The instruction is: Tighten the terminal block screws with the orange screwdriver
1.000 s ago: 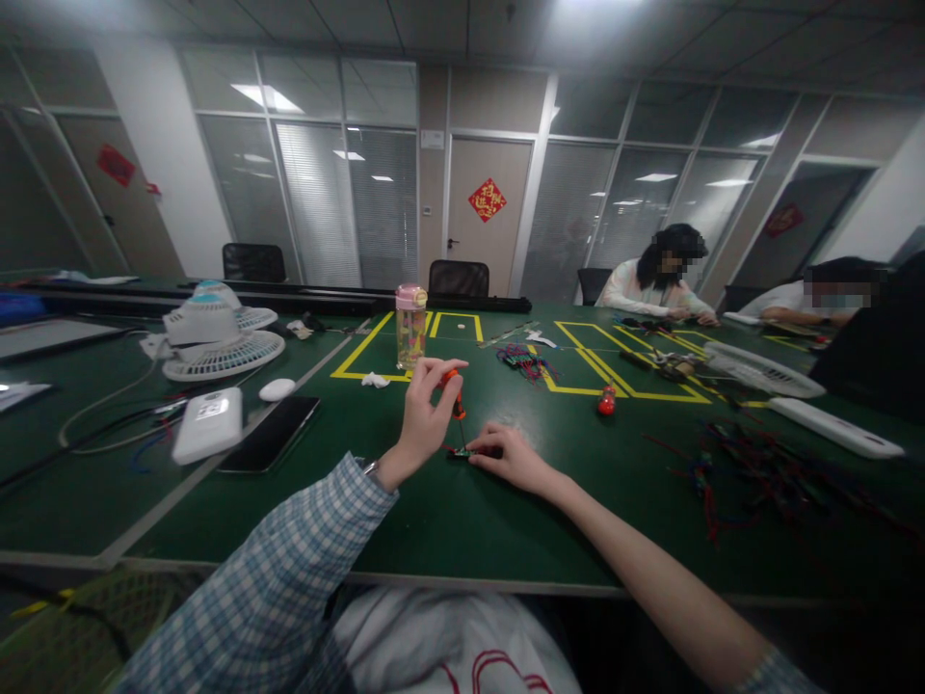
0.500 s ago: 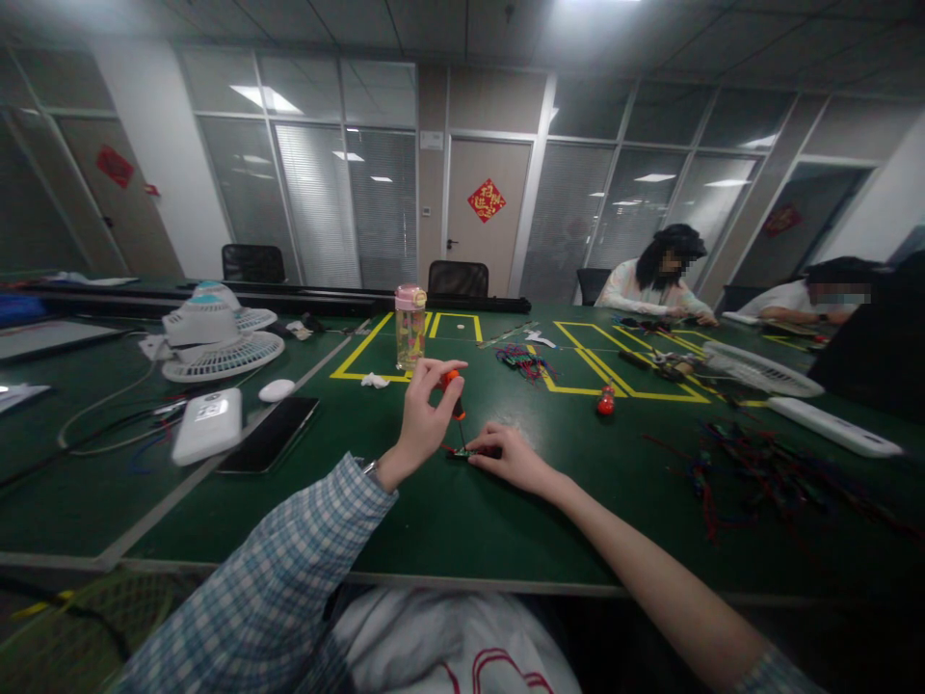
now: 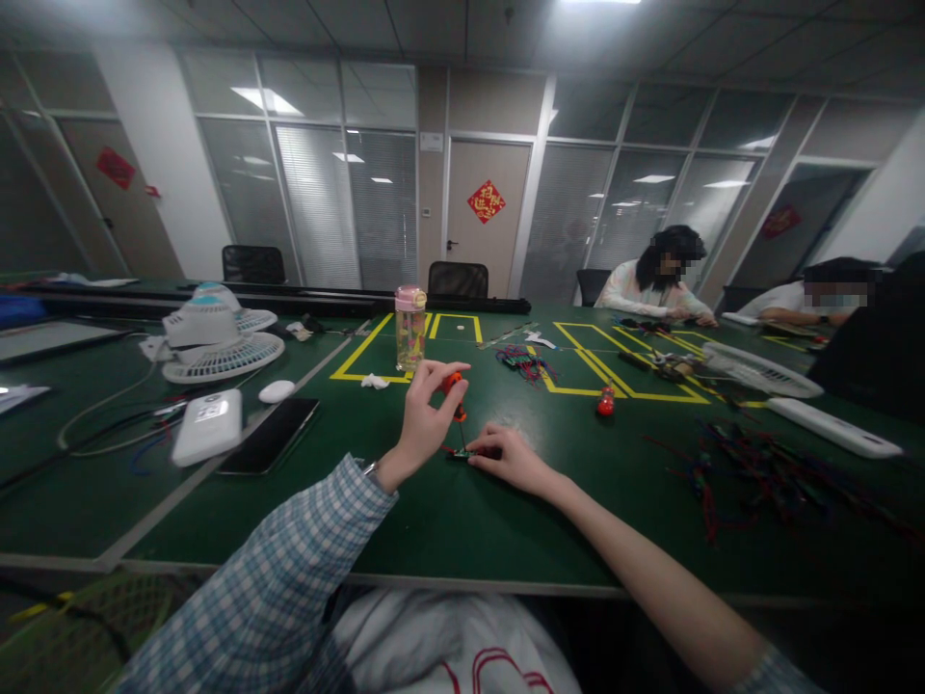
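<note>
My left hand (image 3: 428, 407) is closed on the orange and black handle of a screwdriver (image 3: 458, 401), held nearly upright. The thin shaft points down, and its tip meets a small green circuit board (image 3: 461, 454) lying on the green table. My right hand (image 3: 512, 457) pinches the right end of that board between thumb and fingers, pressing it to the tabletop. A short red wire shows at the board's left side. The exact spot under the screwdriver tip is too small to make out.
A pink-lidded bottle (image 3: 410, 333) stands beyond my left hand. Leftward lie a black phone (image 3: 271, 439), a white power bank (image 3: 208, 427) and a white fan (image 3: 217, 337). Wired boards (image 3: 766, 472) are heaped at right, near a red figurine (image 3: 605, 400). Two people sit at far right.
The screwdriver's handle looks slightly turned between my left fingers. My right hand and the circuit board stay in place.
</note>
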`<act>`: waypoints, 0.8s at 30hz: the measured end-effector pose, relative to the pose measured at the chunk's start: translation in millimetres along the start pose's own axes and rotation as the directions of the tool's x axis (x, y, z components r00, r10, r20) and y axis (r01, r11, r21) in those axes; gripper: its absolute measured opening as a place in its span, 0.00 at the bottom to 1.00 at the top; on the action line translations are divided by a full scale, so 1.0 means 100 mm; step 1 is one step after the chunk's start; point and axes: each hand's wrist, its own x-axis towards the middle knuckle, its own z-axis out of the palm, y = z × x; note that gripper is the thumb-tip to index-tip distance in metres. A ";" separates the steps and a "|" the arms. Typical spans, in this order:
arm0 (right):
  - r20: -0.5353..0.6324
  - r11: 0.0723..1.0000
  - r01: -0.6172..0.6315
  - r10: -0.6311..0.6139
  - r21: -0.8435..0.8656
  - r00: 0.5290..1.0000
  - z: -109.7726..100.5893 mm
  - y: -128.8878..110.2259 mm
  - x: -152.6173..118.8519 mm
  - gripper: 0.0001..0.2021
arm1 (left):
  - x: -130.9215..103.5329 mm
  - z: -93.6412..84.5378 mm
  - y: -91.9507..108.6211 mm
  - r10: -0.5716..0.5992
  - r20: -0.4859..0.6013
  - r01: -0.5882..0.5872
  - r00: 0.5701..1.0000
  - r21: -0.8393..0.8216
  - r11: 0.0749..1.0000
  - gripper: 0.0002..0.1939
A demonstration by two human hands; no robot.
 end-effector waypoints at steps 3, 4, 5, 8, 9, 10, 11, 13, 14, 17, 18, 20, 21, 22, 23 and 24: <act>-0.004 1.000 -0.001 0.001 -0.001 1.000 0.01 0.01 0.00 0.09 | 0.00 -0.01 -0.01 0.016 0.025 -0.015 1.000 -0.037 0.999 0.14; -0.001 1.000 -0.001 0.001 0.001 1.000 0.01 0.01 0.00 0.09 | 0.00 -0.01 -0.02 0.020 0.034 -0.018 0.999 -0.051 0.999 0.15; 0.002 1.000 0.000 0.000 0.003 1.000 0.01 0.01 0.00 0.09 | 0.00 -0.02 -0.03 0.019 0.043 -0.017 0.999 -0.065 0.998 0.16; 0.010 1.000 0.001 -0.001 0.002 1.000 0.00 0.00 0.00 0.09 | 0.00 -0.01 -0.05 0.004 0.054 0.000 0.999 -0.088 0.996 0.16; 0.011 1.000 -0.001 0.001 -0.001 1.000 0.00 -0.01 0.00 0.09 | 0.00 -0.01 -0.04 0.001 0.050 0.003 0.999 -0.080 0.997 0.16; 0.014 1.000 -0.004 0.004 -0.005 1.000 -0.01 -0.01 0.00 0.09 | 0.00 -0.01 -0.04 0.004 0.044 -0.001 0.999 -0.064 0.998 0.15; 0.016 1.000 -0.009 0.009 -0.008 1.000 -0.01 -0.02 0.00 0.09 | 0.00 0.00 -0.03 0.012 0.035 -0.010 0.999 -0.043 0.999 0.13; 0.017 1.000 -0.018 0.018 -0.007 1.000 -0.01 -0.02 0.00 0.09 | 0.00 0.00 -0.01 0.034 0.016 -0.034 0.999 -0.001 0.999 0.11; 0.016 1.000 -0.019 0.019 -0.004 1.000 -0.01 -0.02 0.00 0.09 | 0.00 0.00 -0.01 0.042 0.009 -0.042 0.999 0.013 0.999 0.10; 0.009 1.000 -0.011 0.011 0.005 1.000 0.00 0.00 0.00 0.09 | 0.00 -0.01 0.00 0.031 0.012 -0.031 0.999 0.006 1.000 0.10; 0.009 1.000 -0.007 0.007 0.008 1.000 0.00 0.00 0.00 0.09 | 0.00 -0.01 0.00 0.021 0.023 -0.021 1.000 -0.006 1.000 0.11; 0.010 1.000 -0.003 0.003 0.013 1.000 0.01 0.02 0.00 0.09 | 0.00 -0.01 -0.01 0.011 0.053 -0.009 0.999 -0.038 0.999 0.15; 0.010 1.000 -0.003 0.003 0.016 1.000 0.01 0.02 0.00 0.09 | 0.00 -0.01 -0.02 0.012 0.065 -0.008 0.998 -0.055 0.998 0.16; 0.009 1.000 -0.002 0.002 0.018 1.000 0.01 0.02 0.00 0.09 | 0.00 -0.01 -0.03 0.013 0.073 -0.008 0.997 -0.069 0.998 0.17; 0.008 1.000 -0.003 0.002 0.021 1.000 0.00 0.02 0.00 0.09 | 0.00 -0.01 -0.04 0.010 0.078 -0.004 0.997 -0.080 0.997 0.17; 0.008 1.000 -0.003 0.003 0.022 1.000 0.00 0.01 0.00 0.09 | 0.00 -0.01 -0.04 0.005 0.081 0.002 0.997 -0.088 0.996 0.17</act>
